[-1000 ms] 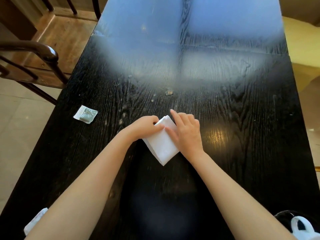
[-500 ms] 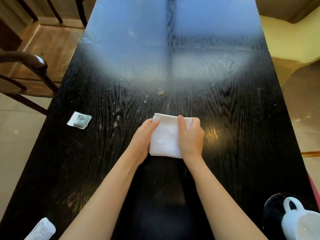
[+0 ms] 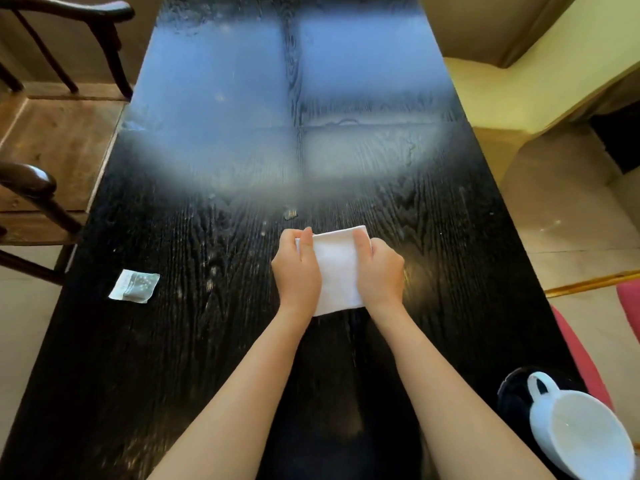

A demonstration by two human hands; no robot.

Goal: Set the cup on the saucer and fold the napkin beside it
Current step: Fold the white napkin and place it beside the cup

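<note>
Head view: left hand (image 3: 299,270) and right hand (image 3: 380,271) pinch opposite sides of the folded napkin (image 3: 337,271), long axis far-to-near, at the middle of the table (image 3: 173,358); cup (image 3: 585,434) on saucer (image 3: 512,386) sits at the near right corner, nearer the right hand.

Bright window glare on table (image 3: 450,306); edges warped, slight blur.

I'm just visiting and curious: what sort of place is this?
Likely a dining room, maybe a café: a long dark wooden table, a wooden chair beside it, and a white cup on a dark saucer, plus a white napkin.
</note>
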